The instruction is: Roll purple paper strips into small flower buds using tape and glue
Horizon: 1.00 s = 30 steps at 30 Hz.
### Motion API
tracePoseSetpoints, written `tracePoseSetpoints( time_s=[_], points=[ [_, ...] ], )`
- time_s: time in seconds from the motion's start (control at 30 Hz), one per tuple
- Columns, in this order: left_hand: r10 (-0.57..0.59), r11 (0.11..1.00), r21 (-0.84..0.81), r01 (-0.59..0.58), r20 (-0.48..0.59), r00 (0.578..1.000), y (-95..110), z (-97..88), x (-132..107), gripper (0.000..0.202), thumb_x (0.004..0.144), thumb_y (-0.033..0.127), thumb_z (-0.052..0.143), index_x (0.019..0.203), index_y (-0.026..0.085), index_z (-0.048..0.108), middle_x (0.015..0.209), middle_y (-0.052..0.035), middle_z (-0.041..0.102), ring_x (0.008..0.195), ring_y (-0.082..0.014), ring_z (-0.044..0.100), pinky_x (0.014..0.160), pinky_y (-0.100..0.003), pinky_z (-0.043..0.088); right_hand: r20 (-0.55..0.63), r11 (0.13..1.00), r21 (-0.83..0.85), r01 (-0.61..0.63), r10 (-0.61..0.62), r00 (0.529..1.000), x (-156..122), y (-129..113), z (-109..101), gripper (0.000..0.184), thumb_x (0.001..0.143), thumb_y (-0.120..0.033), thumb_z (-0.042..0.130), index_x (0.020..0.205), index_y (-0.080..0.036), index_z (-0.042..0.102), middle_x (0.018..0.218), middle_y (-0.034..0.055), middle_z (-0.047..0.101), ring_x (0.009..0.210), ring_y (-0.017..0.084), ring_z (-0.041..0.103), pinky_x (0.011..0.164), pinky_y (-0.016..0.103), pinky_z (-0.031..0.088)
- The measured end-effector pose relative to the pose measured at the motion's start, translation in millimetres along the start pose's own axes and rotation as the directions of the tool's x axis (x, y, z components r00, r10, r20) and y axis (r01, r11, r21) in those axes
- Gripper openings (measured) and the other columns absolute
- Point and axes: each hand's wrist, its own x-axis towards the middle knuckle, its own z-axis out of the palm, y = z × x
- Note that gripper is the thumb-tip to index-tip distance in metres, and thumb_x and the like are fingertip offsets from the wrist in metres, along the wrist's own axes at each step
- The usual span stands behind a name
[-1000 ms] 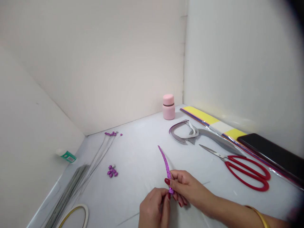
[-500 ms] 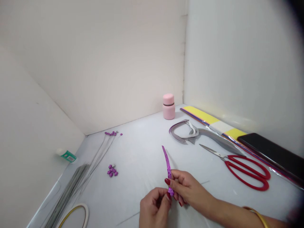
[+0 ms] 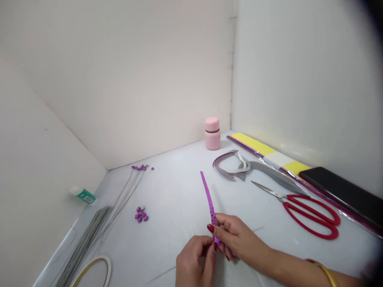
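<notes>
A shiny purple paper strip (image 3: pixel 207 192) with dark dots stands up from between my two hands, its lower end folded into a small knot-like shape. My right hand (image 3: pixel 233 237) is closed on the strip, thumb pressed against it. Thumb and forefinger of my left hand (image 3: pixel 196 259) pinch the folded lower end. Beneath the hands a thin wire (image 3: pixel 161 274) lies on the white table. Off to the left sits a small pile of folded purple stars (image 3: pixel 141 215). Farther back, more purple stars (image 3: pixel 140 168) lie at the tips of thin wires.
Red-handled scissors (image 3: pixel 311 215) lie at the right, near curled paper strips (image 3: pixel 230 167), a black phone (image 3: pixel 341 191) and a yellow-topped paper pack (image 3: pixel 254 144). A pink bottle (image 3: pixel 212 135) stands at the back. Leftward are a green-and-white tube (image 3: pixel 85 196), a wire bundle (image 3: pixel 85 243) and a white ring (image 3: pixel 109 269).
More of the purple strip now sticks up above my right hand, its tip higher and slightly farther left. The folded end has shifted a little rightward between my fingers.
</notes>
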Motion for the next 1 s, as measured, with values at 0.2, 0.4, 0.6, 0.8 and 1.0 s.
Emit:
tracePoseSetpoints(
  time_s=[0.2,0.4,0.6,0.8,1.0],
  points=[
    [0.333,0.884,0.348,-0.313,0.004,0.943,-1.7,-5.9,-0.7,0.018,0.078,0.010,0.049,0.078,0.019,0.064,0.066,-0.0056,0.068,0.062,-0.0159,0.061,0.061,-0.023,0.045,0.007,0.997,0.067,-0.033,0.033,0.999,1.7,2.0,2.2,0.039,0.075,-0.054,0.051,0.066,-0.018,0.040,0.045,-0.0068,0.049,0.029,0.003,0.037,0.029,0.013,0.024],
    [0.141,0.976,0.168,-0.136,-0.017,0.990,5.6,-6.2,1.0,0.017,0.077,0.015,0.050,0.069,0.018,0.064,0.063,-0.0043,0.066,0.058,-0.0151,0.059,0.058,-0.023,0.044,-0.015,1.000,0.027,0.005,-0.004,1.000,-0.2,0.6,2.7,0.037,0.078,-0.051,0.049,0.066,-0.017,0.041,0.047,-0.0060,0.050,0.032,0.004,0.039,0.033,0.014,0.026],
    [-0.370,0.833,-0.410,0.371,0.086,0.925,3.8,0.2,4.4,0.023,0.068,0.035,0.064,0.061,0.013,0.062,0.051,-0.0010,0.062,0.047,-0.0106,0.051,0.048,-0.020,0.038,-0.062,0.992,-0.075,0.100,-0.105,0.993,-2.4,-3.4,2.0,0.032,0.080,-0.044,0.050,0.063,-0.017,0.042,0.048,-0.0052,0.049,0.038,0.006,0.043,0.037,0.016,0.030],
    [-0.450,0.668,-0.572,0.476,0.199,0.871,4.0,3.9,6.6,0.032,0.058,0.040,0.072,0.058,0.011,0.060,0.051,-0.0028,0.062,0.045,-0.0082,0.049,0.047,-0.019,0.036,-0.065,0.984,-0.121,0.127,-0.136,0.989,-3.9,-8.1,2.6,0.032,0.081,-0.042,0.048,0.062,-0.017,0.043,0.046,-0.0053,0.046,0.039,0.007,0.044,0.038,0.017,0.031],
    [-0.191,0.972,-0.148,0.183,-0.036,0.981,11.6,-3.2,0.8,0.022,0.076,0.034,0.054,0.066,0.016,0.061,0.059,-0.0031,0.062,0.053,-0.0135,0.052,0.054,-0.023,0.038,-0.033,0.994,-0.056,0.090,-0.092,0.995,-3.0,-2.4,0.8,0.030,0.082,-0.043,0.048,0.067,-0.017,0.044,0.052,-0.0045,0.049,0.039,0.006,0.043,0.038,0.016,0.031]
  ],
)
